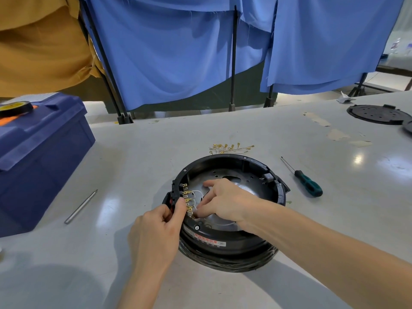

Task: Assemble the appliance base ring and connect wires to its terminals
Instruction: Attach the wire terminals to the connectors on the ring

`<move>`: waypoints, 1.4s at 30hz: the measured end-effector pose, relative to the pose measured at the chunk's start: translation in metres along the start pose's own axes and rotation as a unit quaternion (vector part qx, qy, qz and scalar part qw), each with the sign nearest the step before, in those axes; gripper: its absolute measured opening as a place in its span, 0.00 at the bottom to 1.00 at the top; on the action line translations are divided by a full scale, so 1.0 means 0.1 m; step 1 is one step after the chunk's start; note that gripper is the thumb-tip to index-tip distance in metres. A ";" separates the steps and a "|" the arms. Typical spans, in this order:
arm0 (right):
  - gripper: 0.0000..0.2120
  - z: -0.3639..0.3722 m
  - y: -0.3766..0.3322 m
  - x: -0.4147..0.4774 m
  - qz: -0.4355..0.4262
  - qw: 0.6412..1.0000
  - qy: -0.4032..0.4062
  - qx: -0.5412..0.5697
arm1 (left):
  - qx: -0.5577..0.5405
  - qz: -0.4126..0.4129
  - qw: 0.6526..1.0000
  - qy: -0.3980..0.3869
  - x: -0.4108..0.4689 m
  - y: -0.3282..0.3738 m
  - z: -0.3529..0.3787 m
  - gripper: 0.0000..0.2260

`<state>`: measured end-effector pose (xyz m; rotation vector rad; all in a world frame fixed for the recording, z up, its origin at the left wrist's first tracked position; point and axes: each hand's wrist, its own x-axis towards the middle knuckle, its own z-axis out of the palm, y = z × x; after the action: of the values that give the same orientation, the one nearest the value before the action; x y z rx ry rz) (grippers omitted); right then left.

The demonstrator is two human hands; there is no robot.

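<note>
The left hand [160, 224] grips the near-left rim of the black base ring [223, 241], fingers curled over the edge by the row of brass terminals [187, 197]. The right hand [225, 201] reaches inside the ring and pinches a white wire [197, 194] at those terminals – index finger stretched out. The ring sits mid-desk [245, 130]. A green-handled screwdriver [307, 184] lies to its right, a metal rod [81, 206] to its left, spare terminal wires [231, 148] just behind it – farther left, a blue toolbox [40, 157]

The right hand [225, 202] hides where the white wires [196, 194] meet the lower terminals [186, 194], the label [209, 240] on the base ring [245, 248] is too small to read, and the blue box [44, 157] is cut by the left edge.
</note>
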<state>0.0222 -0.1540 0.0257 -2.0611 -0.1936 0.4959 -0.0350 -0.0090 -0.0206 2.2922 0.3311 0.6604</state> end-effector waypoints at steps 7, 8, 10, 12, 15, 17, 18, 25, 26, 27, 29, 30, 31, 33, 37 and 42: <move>0.09 -0.03 -0.02 -0.05 0.002 1.000 0.006 -0.024 | 0.004 -0.004 1.000 -0.004 0.00 0.01 -0.01 0.26; 0.07 -0.05 -0.03 -0.08 -0.017 0.997 0.021 -0.065 | 0.005 -0.002 1.000 -0.003 0.00 0.01 -0.01 0.25; 0.08 -0.09 -0.07 -0.12 -0.074 0.986 0.061 -0.135 | 0.005 0.000 1.000 -0.002 0.00 0.01 -0.01 0.26; 0.10 -0.10 -0.09 -0.14 -0.152 0.968 0.057 -0.194 | 0.005 0.002 1.000 -0.001 -0.01 0.00 0.00 0.28; 0.10 -0.05 -0.08 -0.13 -0.219 0.930 0.040 -0.292 | 0.002 0.006 1.000 0.000 -0.01 0.01 0.00 0.28; 0.10 -0.02 -0.06 -0.10 -0.253 0.901 0.056 -0.348 | 0.000 0.006 1.000 0.001 -0.01 0.01 -0.01 0.28; 0.09 -0.01 -0.06 -0.08 -0.271 0.886 0.065 -0.371 | 0.000 0.006 1.000 0.001 -0.01 0.01 -0.01 0.28; 0.05 -0.10 -0.12 -0.06 -0.288 0.899 -0.011 -0.331 | -0.001 -0.003 1.000 -0.004 0.00 0.00 -0.01 0.25; 0.05 -0.10 -0.13 -0.06 -0.279 0.906 -0.020 -0.319 | -0.002 -0.004 1.000 -0.005 0.00 0.00 -0.01 0.25; 0.05 -0.10 -0.13 -0.06 -0.271 0.911 -0.027 -0.309 | -0.003 -0.004 1.000 -0.005 0.00 0.00 -0.01 0.25; 0.06 -0.09 -0.14 -0.04 -0.261 0.917 -0.037 -0.300 | -0.006 -0.002 1.000 -0.004 0.00 0.00 -0.01 0.25; 0.05 -0.09 -0.14 -0.03 -0.260 0.917 -0.036 -0.301 | -0.006 -0.001 1.000 -0.004 0.00 0.00 -0.01 0.26; 0.04 -0.09 -0.14 -0.02 -0.260 0.916 -0.031 -0.303 | -0.005 -0.002 1.000 -0.005 0.00 0.00 -0.01 0.26; 0.04 -0.09 -0.13 0.00 -0.258 0.914 -0.019 -0.312 | -0.004 -0.007 1.000 -0.005 -0.01 -0.01 0.00 0.28; 0.03 -0.06 -0.12 0.02 -0.254 0.913 -0.008 -0.321 | -0.007 -0.009 1.000 0.000 -0.01 0.00 -0.01 0.26; 0.02 -0.06 -0.12 0.03 -0.245 0.920 -0.009 -0.305 | 0.000 -0.010 1.000 0.003 -0.01 0.02 -0.01 0.27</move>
<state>0.0282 -0.1513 0.0374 -2.4826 -0.9526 0.1418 -0.0362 -0.0102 -0.0188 2.2848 0.3551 0.6569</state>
